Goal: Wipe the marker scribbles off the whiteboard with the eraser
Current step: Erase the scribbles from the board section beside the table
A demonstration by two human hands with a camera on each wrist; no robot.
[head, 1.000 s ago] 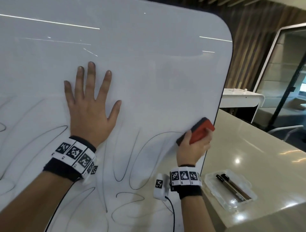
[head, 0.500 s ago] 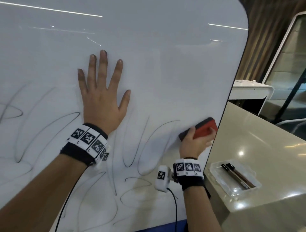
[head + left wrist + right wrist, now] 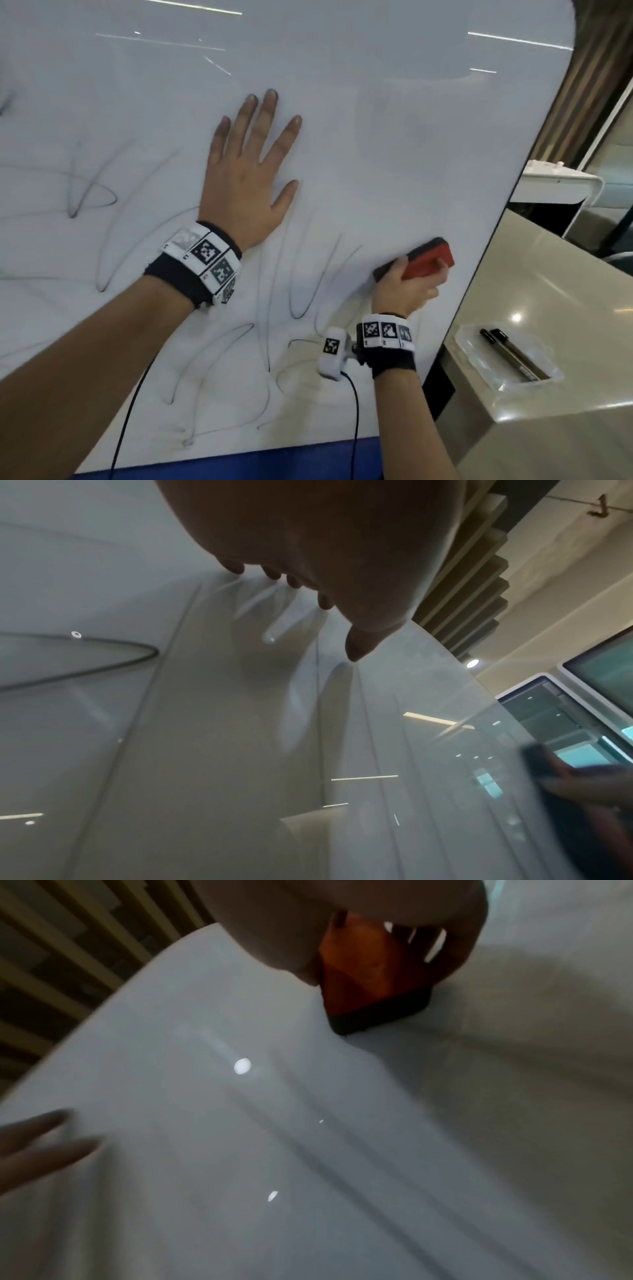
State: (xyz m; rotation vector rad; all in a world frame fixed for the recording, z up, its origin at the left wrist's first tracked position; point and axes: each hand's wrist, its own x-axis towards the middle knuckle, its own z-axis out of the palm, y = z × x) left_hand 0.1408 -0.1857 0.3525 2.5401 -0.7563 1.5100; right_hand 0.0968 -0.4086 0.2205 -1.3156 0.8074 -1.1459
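The whiteboard stands upright and fills most of the head view. Black marker scribbles loop across its lower half and left side; its upper part is bare. My right hand grips the red eraser and holds its dark felt face against the board near the right edge. In the right wrist view the eraser sits under my fingers, felt down on the board. My left hand lies flat on the board with fingers spread, up and left of the eraser.
A beige counter runs to the right of the board. On it sits a clear tray with two black markers. A blue strip borders the board's bottom edge. A white table stands further back.
The head view has shifted, so the board and both hands sit further right and more scribbles show on the left. The eraser stays near the right edge in my right hand.
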